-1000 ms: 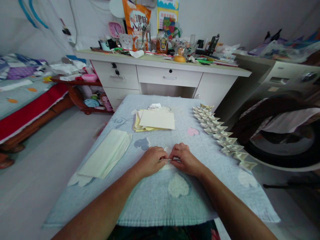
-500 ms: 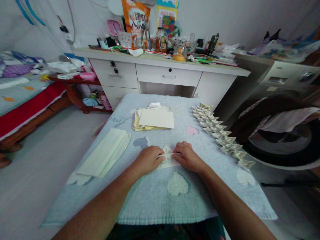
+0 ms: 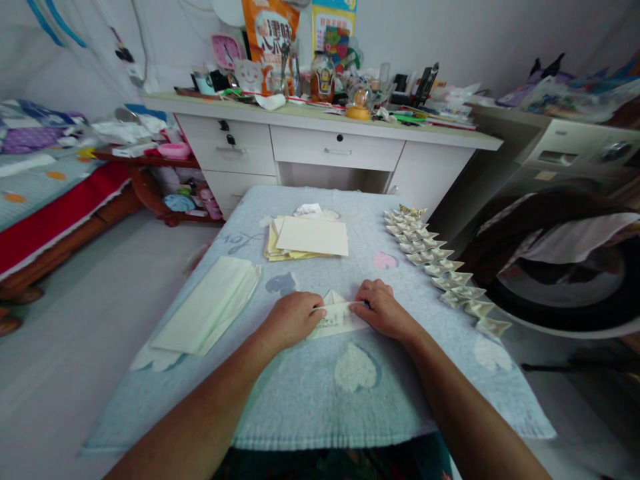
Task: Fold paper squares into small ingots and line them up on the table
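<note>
A partly folded sheet of paper (image 3: 337,319) lies on the cloth-covered table in front of me, with a pointed peak at its far side and faint marks on its near flap. My left hand (image 3: 295,319) pinches the flap's left end between thumb and fingers. At the other end, my right hand (image 3: 383,310) grips the paper the same way, fingers curled. Beyond them sits a stack of cream and yellow paper (image 3: 313,237). A pile of pale folded sheets (image 3: 207,307) rests to the left. Several folded paper boats (image 3: 425,257) form a slanting row on the right.
A blue-grey cloth (image 3: 320,407) with heart patterns covers the table. Behind it stands a white desk (image 3: 337,143) crowded with jars, bags and small items. To the right is a washing machine (image 3: 565,200) with laundry in its door; a bed (image 3: 60,187) is at left.
My hands have moved apart along the paper, the right one shifting right and slightly up. More of the near flap shows between them. The camera view has shifted slightly.
</note>
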The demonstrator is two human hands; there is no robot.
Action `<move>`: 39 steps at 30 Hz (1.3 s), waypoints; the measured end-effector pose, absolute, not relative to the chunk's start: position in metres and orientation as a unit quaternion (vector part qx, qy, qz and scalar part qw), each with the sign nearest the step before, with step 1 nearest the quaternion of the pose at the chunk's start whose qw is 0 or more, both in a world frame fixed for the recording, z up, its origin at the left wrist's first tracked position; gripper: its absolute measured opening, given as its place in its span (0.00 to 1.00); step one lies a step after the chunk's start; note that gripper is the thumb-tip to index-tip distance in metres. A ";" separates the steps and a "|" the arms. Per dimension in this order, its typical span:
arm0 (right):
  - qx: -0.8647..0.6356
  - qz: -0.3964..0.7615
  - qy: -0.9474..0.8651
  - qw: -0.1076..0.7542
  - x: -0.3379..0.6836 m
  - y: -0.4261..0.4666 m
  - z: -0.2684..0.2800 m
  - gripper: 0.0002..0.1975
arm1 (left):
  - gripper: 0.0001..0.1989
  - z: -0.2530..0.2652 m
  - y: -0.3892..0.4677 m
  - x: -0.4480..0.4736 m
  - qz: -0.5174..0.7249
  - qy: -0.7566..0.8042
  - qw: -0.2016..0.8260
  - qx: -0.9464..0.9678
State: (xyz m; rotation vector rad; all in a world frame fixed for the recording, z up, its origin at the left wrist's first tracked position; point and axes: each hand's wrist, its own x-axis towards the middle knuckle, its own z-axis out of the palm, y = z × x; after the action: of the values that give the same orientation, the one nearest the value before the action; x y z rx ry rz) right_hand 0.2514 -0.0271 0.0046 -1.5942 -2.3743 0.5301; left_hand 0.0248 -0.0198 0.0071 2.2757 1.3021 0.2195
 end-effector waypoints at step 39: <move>-0.607 0.154 -0.767 0.136 0.258 -0.024 -0.001 0.06 | 0.08 0.003 -0.019 0.035 0.108 0.448 0.226 0.858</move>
State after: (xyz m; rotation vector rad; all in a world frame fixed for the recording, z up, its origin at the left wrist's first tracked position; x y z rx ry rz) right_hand 0.2580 -0.0236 -0.0014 -1.7581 -2.2218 0.4462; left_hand 0.0353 -0.0191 0.0032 2.3656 1.2350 0.2975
